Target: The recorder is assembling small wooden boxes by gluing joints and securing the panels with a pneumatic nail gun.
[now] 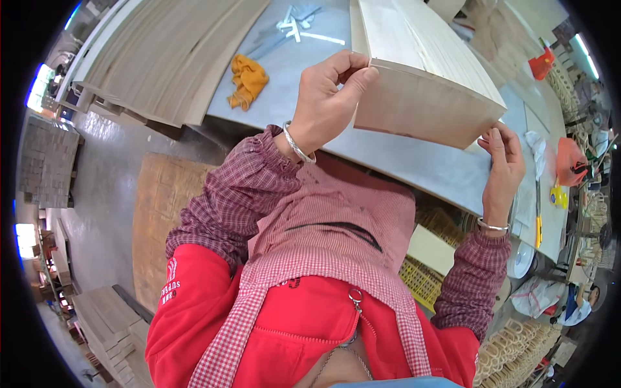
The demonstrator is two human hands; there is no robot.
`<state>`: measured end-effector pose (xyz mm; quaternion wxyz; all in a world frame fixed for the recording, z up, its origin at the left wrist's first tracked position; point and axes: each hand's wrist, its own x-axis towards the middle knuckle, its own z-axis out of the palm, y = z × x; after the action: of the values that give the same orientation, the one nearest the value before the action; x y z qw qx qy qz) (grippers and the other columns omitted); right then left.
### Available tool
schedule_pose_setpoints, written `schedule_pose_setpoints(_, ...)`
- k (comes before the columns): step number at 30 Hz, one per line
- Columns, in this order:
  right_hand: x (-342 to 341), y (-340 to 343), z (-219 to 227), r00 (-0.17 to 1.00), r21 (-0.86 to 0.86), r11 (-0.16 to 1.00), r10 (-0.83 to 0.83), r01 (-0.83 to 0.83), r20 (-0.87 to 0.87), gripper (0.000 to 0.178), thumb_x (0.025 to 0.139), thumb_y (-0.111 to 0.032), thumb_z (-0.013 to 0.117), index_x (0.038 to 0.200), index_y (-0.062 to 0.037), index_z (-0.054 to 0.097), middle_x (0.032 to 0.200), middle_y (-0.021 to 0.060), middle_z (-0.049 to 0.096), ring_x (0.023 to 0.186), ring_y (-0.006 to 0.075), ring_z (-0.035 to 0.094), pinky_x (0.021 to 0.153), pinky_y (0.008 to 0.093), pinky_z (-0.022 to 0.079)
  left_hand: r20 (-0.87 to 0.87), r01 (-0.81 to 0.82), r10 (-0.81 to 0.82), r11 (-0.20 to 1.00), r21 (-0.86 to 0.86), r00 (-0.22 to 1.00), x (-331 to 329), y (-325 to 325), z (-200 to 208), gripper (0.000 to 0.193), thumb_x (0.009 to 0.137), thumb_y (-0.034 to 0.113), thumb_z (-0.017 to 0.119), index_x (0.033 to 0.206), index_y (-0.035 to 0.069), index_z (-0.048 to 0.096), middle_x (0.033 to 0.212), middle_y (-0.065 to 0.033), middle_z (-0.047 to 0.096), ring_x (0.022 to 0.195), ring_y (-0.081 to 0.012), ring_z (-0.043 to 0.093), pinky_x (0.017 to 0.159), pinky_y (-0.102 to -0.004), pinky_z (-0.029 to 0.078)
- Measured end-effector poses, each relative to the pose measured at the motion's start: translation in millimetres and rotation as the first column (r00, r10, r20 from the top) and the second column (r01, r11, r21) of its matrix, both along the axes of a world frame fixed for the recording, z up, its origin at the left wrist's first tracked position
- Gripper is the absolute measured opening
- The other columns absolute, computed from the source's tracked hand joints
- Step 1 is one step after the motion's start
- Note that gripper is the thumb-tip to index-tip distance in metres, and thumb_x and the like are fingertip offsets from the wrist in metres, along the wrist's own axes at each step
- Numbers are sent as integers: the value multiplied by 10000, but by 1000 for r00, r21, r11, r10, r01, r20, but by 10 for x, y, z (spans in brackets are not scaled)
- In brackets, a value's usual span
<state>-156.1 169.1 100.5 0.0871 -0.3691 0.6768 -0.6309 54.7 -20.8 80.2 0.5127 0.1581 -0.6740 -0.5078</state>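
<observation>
red jacket (pixel 301 313) below, left hand (pixel 326 97) and right hand (pixel 506 161) pinch a smooth, pale-tan rectangular panel (pixel 424 107).

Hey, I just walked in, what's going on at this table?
A person pinches the upper left corner of a pale, thin rectangular wooden board with the left hand; the right hand is at its right edge. Behind it extends a pale wooden stack. A crumpled orange-yellow cloth lies to the left on the blue-grey tabletop.
</observation>
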Motion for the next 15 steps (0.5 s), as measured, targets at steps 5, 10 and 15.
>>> schedule_pose_setpoints(5, 17, -103, 348, 999, -58, 998, 3, -6, -42, 212, 915, -98, 581, 1080, 29, 624, 932, 77, 634, 838, 131, 573, 796, 254, 489, -147, 83, -75, 995, 51, 986, -33, -97, 360, 124, 881, 49, 592, 954, -33, 651, 769, -11, 607, 650, -69, 479, 603, -187, 415)
schedule_pose_setpoints(10, 5, -192, 498, 998, -84, 996, 29, -33, -50, 209, 910, -90, 580, 1076, 28, 625, 929, 73, 631, 825, 131, 571, 797, 255, 489, -228, 103, -87, 993, 62, 970, -37, -185, 537, 149, 902, 65, 572, 972, -40, 652, 783, -8, 609, 660, -69, 482, 613, -185, 417)
schedule_pose_setpoints(15, 18, -238, 553, 997, -87, 994, 63, -66, -38, 202, 905, -90, 586, 1064, 27, 627, 928, 75, 629, 824, 133, 570, 786, 253, 492, -203, 130, -114, 989, 69, 972, 39, -237, 563, 184, 915, 90, 576, 1029, -34, 650, 878, -27, 614, 760, -98, 504, 718, -204, 422)
